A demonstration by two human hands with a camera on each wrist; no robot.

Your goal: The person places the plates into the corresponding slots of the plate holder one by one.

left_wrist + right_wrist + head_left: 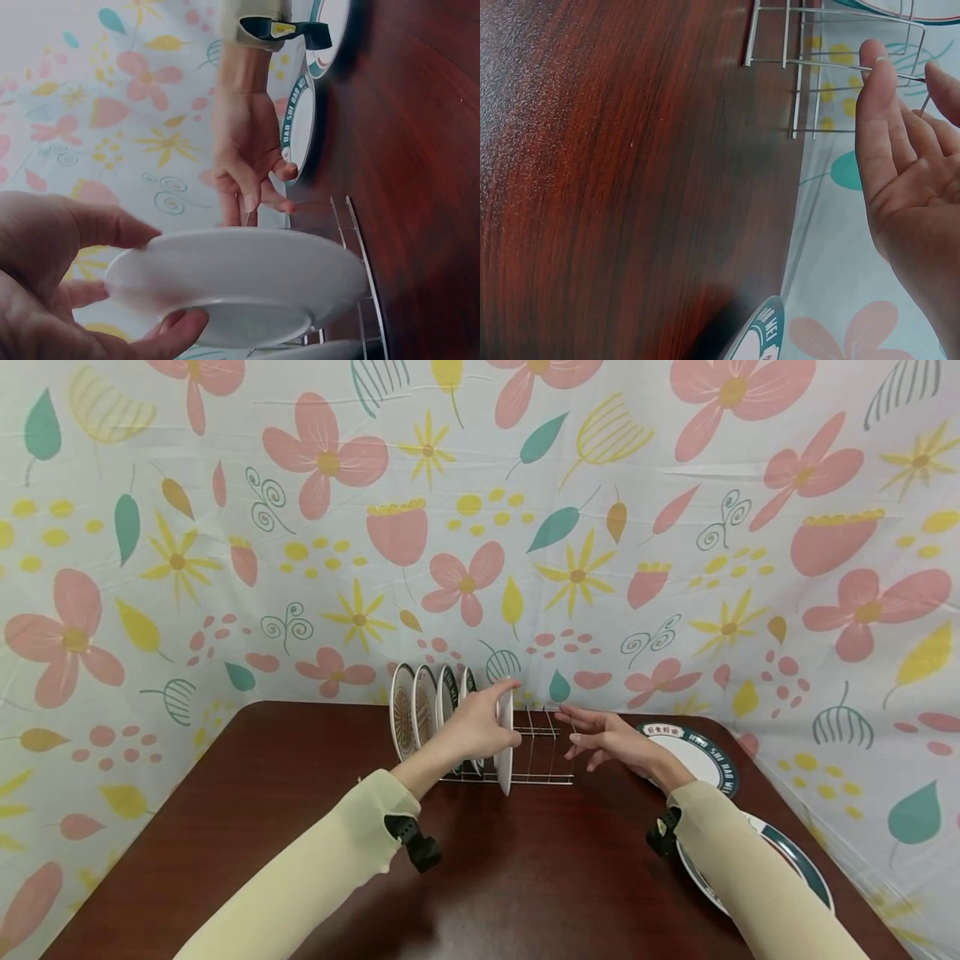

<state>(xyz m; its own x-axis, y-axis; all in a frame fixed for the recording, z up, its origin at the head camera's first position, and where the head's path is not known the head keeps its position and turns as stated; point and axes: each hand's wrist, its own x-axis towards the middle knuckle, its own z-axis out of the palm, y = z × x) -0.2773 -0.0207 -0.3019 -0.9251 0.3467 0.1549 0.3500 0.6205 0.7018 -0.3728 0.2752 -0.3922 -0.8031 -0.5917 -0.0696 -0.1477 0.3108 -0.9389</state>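
Red-brown wood-grain table (510, 877) | flower-print cloth (480, 452) behind | left fingers (116, 227) pinching white plate (506, 772) | right fingers (876, 135) pinching wire rack (543, 782)

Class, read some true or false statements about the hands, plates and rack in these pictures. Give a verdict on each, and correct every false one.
1. The left hand holds a plate. True.
2. The right hand also holds a plate. False: it holds no plate, and is beside one end of the rack.
3. Two plates lie on the right side of the table. True.
4. The rack is made of thick wooden bars. False: it is made of thin metal wire.
5. Plates stand on edge to the left of the held one. True.
6. The cloth behind the table is plain. False: it is patterned with flowers and leaves.
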